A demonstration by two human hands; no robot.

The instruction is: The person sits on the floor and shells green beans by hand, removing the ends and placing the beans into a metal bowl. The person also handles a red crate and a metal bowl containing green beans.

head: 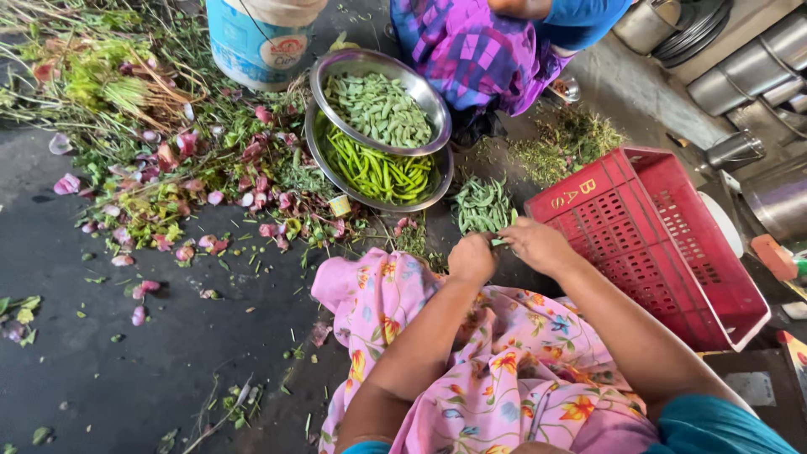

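Observation:
My left hand (472,256) and my right hand (538,244) meet over my lap, both gripping one green bean pod (499,242) between them. Just beyond my hands a small heap of flat green pods (481,205) lies on the dark floor. Further out, a steel bowl of cut pale-green pods (380,108) rests tilted on a larger steel bowl (313,145) holding long green beans (375,172). A pink flowered cloth (496,370) covers my knees.
A red plastic crate (672,244) stands at my right. Another person in purple cloth (479,50) sits opposite. A blue-and-white bucket (256,42), onion peels and green stalks (160,160) litter the left floor. Steel pots (748,67) stand at the far right.

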